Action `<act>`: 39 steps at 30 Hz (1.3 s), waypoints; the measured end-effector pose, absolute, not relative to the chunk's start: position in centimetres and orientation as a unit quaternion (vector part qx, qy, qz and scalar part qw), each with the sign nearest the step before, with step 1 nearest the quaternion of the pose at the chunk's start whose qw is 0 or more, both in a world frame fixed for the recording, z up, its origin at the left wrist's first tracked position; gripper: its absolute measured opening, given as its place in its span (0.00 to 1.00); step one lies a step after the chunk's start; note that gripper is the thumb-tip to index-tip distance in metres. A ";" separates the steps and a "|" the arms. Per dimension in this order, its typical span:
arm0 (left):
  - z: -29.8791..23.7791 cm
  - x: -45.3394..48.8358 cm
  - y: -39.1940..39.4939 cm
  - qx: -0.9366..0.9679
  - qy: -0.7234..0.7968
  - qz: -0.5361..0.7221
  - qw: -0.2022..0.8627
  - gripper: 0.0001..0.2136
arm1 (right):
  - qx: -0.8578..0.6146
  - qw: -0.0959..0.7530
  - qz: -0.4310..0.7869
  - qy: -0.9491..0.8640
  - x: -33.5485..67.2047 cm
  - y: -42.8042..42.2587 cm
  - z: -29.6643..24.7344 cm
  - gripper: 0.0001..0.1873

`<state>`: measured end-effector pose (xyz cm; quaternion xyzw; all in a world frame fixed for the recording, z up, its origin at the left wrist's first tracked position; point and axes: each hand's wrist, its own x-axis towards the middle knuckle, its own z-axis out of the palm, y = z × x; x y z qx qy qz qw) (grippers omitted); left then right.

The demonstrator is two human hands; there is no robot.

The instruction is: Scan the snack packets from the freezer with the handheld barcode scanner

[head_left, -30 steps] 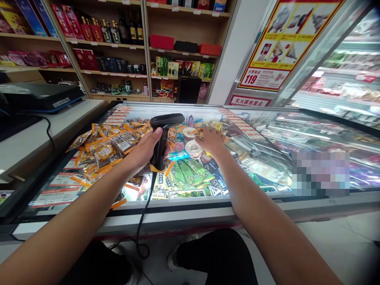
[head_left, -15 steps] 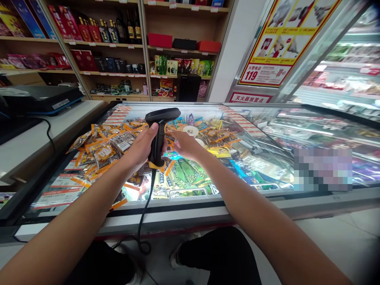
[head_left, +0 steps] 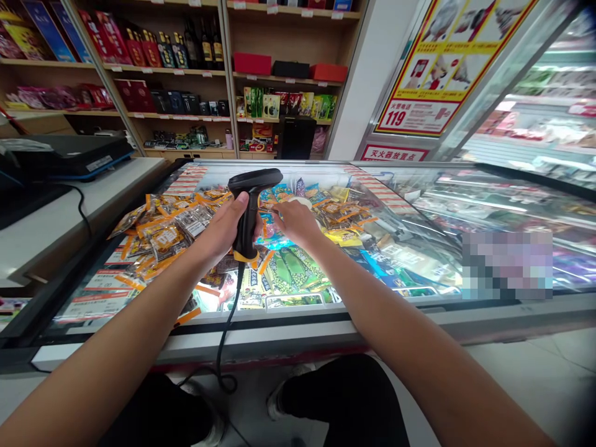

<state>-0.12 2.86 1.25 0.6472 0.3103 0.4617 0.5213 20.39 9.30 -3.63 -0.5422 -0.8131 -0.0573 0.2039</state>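
My left hand is wrapped around the grip of a black and yellow handheld barcode scanner, its head level and its cord hanging down. To the right of the scanner, my right hand hovers over the snack packets, palm down. Its fingers are loosely bent and a little apart, with nothing visible in them; the fingertips are partly hidden. A pile of clear snack packets with orange edges lies left of the scanner. More orange-edged packets lie beyond my right hand to the right.
Both hands are above a glass-topped freezer with green packs and a yellow pack showing. A counter with a black device stands left. Stocked shelves rise behind. The scanner cord hangs near my legs.
My right hand has moved slightly right, away from the scanner, over a white round patch among the packets. My left hand and the scanner have stayed almost in place.
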 end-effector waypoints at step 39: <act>2.7 -0.9 3.1 0.577 0.368 0.562 0.463 0.29 | -0.686 0.356 -0.080 -0.629 27.8 8.7 -0.1 0.22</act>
